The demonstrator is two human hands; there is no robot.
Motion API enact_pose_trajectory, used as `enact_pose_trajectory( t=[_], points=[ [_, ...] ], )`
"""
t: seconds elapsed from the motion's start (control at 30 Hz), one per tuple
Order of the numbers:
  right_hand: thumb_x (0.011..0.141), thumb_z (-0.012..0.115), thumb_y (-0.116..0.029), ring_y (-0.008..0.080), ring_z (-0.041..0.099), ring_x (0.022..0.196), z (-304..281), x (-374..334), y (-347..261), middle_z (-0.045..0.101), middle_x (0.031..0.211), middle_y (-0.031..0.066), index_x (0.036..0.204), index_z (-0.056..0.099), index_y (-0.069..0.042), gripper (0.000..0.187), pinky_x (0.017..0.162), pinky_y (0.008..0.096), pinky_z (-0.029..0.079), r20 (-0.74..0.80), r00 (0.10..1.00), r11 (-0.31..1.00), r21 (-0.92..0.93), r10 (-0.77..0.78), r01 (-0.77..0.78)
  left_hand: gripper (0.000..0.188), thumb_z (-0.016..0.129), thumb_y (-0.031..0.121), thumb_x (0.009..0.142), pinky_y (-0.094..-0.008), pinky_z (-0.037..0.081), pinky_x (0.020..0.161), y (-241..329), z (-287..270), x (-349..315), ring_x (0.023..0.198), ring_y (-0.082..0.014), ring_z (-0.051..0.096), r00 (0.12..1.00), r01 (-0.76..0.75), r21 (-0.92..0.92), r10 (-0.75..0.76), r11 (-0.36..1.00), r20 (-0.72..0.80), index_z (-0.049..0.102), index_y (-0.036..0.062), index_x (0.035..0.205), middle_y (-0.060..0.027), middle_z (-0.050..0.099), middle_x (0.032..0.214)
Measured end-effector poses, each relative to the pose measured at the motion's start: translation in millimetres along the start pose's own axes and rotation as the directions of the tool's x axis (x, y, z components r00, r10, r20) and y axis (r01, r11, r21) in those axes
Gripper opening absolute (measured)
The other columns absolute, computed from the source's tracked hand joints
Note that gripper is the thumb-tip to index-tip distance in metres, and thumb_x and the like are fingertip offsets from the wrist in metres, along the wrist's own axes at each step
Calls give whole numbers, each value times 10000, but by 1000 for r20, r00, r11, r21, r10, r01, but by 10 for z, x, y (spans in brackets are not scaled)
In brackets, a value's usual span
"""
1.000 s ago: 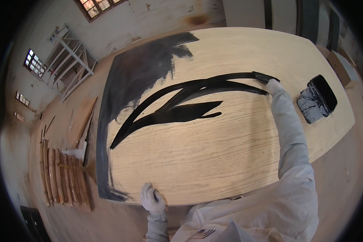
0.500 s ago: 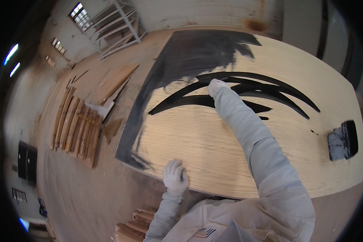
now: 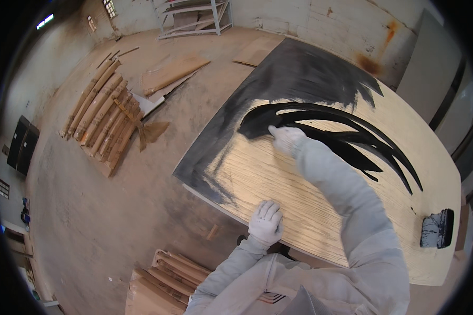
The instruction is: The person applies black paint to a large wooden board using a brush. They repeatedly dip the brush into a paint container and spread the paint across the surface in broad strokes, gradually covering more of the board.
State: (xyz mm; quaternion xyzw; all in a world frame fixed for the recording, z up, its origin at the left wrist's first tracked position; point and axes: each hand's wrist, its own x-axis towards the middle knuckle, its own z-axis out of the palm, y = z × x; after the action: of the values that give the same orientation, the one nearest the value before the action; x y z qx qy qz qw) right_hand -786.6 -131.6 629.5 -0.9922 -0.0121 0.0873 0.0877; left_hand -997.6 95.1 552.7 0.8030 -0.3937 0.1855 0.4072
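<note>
"So, where's the board?"

"Right in front of the person: a large pale wood-grain board (image 3: pixel 305 210), lying flat, its near edge close to the person's body."

"And what's on it?"

"Dull dark grey paint (image 3: pixel 299 68) covers the left end, with a ragged border against the bare grain. Glossy black paint (image 3: pixel 255 118) runs over the middle in long curved strokes, broad at the left and tapering to points toward the right. A paint-smeared tub (image 3: pixel 431 231) stands near the right end."

"What about the hands?"

"Both wear white gloves. The left hand (image 3: pixel 266 220) rests on the near edge, fingers lightly bent, gripping nothing that I can see. The right hand (image 3: pixel 287 139) is over the middle, at the lower edge of the broad black patch, its sleeve (image 3: pixel 347 194) crossing above the board."

"Is that one gripping something?"

"Honestly, I can't tell. It's a little blurred, and anything dark under the fingers would blend into the paint."

"Anything round about?"

"A stack of brown wrapped lengths (image 3: pixel 102 113) on the floor to the left, another brown stack (image 3: pixel 168 281) by the left forearm, and a pale metal rack (image 3: pixel 194 18) against the far wall."
</note>
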Motion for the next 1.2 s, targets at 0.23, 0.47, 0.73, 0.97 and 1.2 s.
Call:
enact_pose_trajectory(
  t=[0.23, 0.47, 0.73, 0.97, 1.2],
  points=[
    [1012, 596, -283, 318, 654, 1356, -668, 57, 547, 686, 1478, 124, 1567, 591, -218, 559, 1140, 405, 525, 61, 989, 984, -127, 137, -129, 289, 723, 73, 794, -582, 490, 1120, -52, -16, -90, 1248, -386, 615, 995, -32, -49, 36, 998, 89, 627, 32, 1063, -167, 646, 1225],
    [1019, 623, -313, 355, 727, 1195, -349, -284, -378, 759, 1315, 146, 1570, 581, -274, 554, 1055, 449, 561, 195, 973, 978, -141, -128, 157, 278, 718, 103, 783, -585, 465, 1172, -140, 0, -178, 1262, -401, 604, 998, -24, -66, 28, 998, 57, 627, 13, 1030, -192, 641, 1237],
    [1023, 616, -320, 348, 762, 1068, -530, -965, -187, 799, 1178, 135, 1537, 618, -279, 516, 961, 469, 593, 227, 973, 961, -275, 53, 12, 260, 701, 182, 770, -530, 466, 1133, -138, -9, -179, 1178, -362, 598, 980, -118, -108, 133, 987, 146, 645, 17, 963, -166, 625, 1126],
    [1045, 611, -360, 357, 698, 1256, -243, -352, -892, 734, 1354, 177, 1571, 575, -284, 533, 1063, 442, 557, 126, 990, 993, -111, 61, -47, 296, 699, 189, 766, -525, 460, 1142, -107, 16, -162, 1189, -359, 587, 975, -146, -99, 160, 984, 155, 625, 24, 1001, -162, 623, 1117],
    [1043, 588, -345, 331, 755, 1122, -230, -1388, -858, 788, 1207, 140, 1581, 562, -351, 539, 998, 439, 584, 328, 945, 975, -206, -10, 81, 407, 704, 144, 742, -529, 459, 1156, 173, -47, -413, 1239, -379, 595, 978, -134, -147, 154, 980, 137, 648, -24, 1108, -176, 646, 1193]
  ],
)
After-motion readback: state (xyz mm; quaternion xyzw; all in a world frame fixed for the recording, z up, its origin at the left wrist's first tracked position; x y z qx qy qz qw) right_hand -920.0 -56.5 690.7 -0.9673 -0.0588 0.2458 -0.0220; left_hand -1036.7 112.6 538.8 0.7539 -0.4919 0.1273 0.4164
